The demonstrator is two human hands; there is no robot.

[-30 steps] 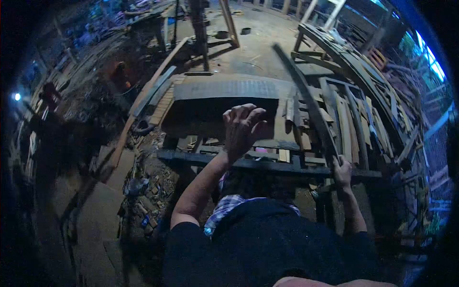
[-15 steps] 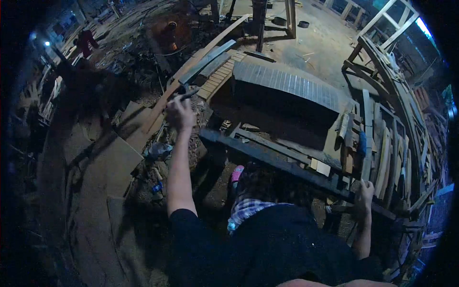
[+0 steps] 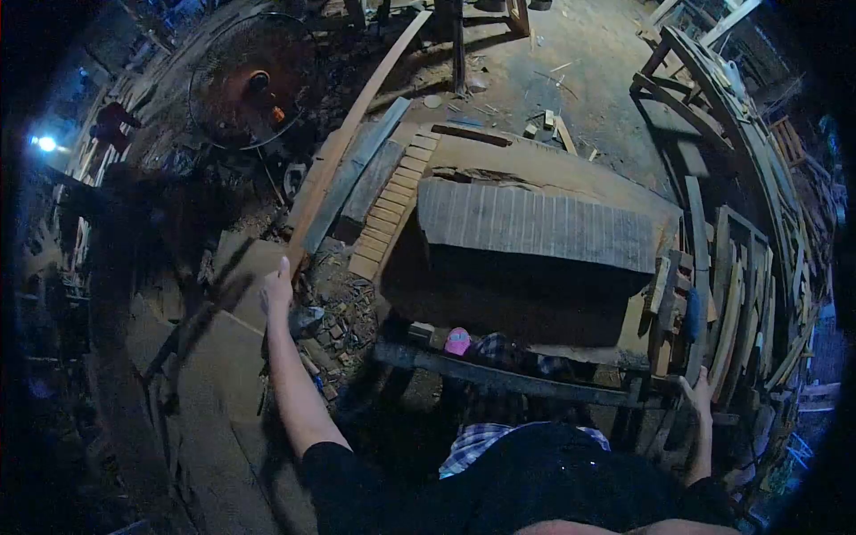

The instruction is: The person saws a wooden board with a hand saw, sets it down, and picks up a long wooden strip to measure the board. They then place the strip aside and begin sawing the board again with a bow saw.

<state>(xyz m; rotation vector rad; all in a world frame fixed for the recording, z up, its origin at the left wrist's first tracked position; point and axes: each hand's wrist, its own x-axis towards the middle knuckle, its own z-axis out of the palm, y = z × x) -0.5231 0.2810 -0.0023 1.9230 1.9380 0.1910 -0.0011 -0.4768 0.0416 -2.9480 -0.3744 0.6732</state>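
Note:
My left hand (image 3: 278, 287) is stretched forward beside the lower end of a long wooden plank (image 3: 357, 116). Its thumb points up and its fingers are curled; I cannot tell what, if anything, is in them. On the right, my right hand (image 3: 701, 392) has its thumb and fingers apart, right by the lower end of an upright narrow board (image 3: 697, 259). Between my arms, a dark wooden beam (image 3: 508, 379) runs crosswise in front of my body. Beyond it lies a wide ribbed slab (image 3: 535, 223) with a dark shaded front side.
A slatted wooden strip (image 3: 390, 205) and a bluish board (image 3: 361, 174) lie left of the slab. A large round fan (image 3: 254, 80) stands at the back left. Timber frames (image 3: 736, 294) crowd the right side. Wood scraps (image 3: 343, 325) litter the ground near my left arm.
My left hand has moved left and down in view; the dark tool seen at it earlier no longer shows. My right hand has opened off the crosswise beam. The camera view has shifted.

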